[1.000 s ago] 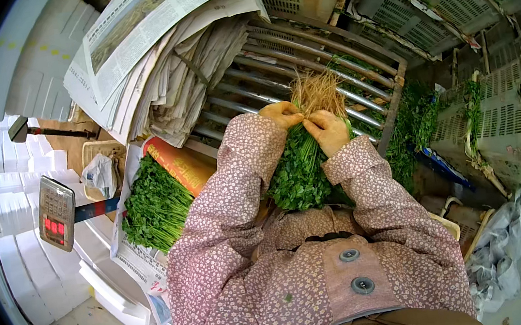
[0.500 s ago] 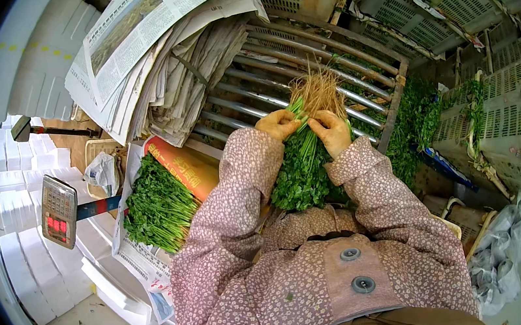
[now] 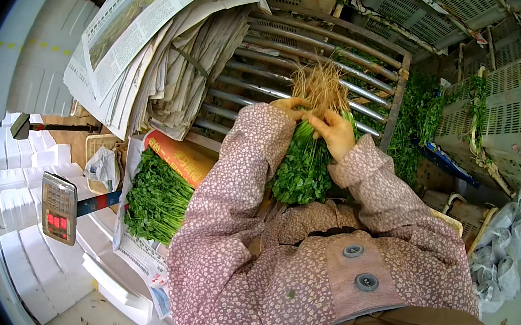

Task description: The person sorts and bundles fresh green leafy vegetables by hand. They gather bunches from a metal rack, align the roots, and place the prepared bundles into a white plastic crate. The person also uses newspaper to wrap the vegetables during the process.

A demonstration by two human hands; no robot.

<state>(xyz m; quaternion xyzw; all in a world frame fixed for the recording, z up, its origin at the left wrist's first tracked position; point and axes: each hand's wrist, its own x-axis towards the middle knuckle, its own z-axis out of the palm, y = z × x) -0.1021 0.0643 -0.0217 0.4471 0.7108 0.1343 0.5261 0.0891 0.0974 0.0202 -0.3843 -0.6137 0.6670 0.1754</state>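
A bunch of coriander [image 3: 304, 168] lies in front of me, its brown roots [image 3: 318, 86] pointing away and its leaves toward my body. My left hand [image 3: 293, 108] is closed on the stems at the left, just below the roots; part of its fingers is hidden behind the sleeve and stems. On the other side of the stems, my right hand [image 3: 335, 131] grips with bent fingers, the thumb and forefinger pressed in close to the left hand. Whether a tie is between the fingers I cannot tell. Beneath the bunch is a rack of metal bars [image 3: 244, 86].
A stack of newspapers [image 3: 163, 76] rests on the rack's left end. More coriander [image 3: 155, 199] lies on newspaper at my left, beside a scale display [image 3: 58, 207]. White boxes [image 3: 35, 274] stand further left. Plastic crates [image 3: 495, 98] rise at the right, above a grey plastic bag [image 3: 500, 256].
My left hand has turned inward and slid slightly right over the stems. The right hand has shifted a little, its fingers now nearer the left hand. The bunch stays in place.
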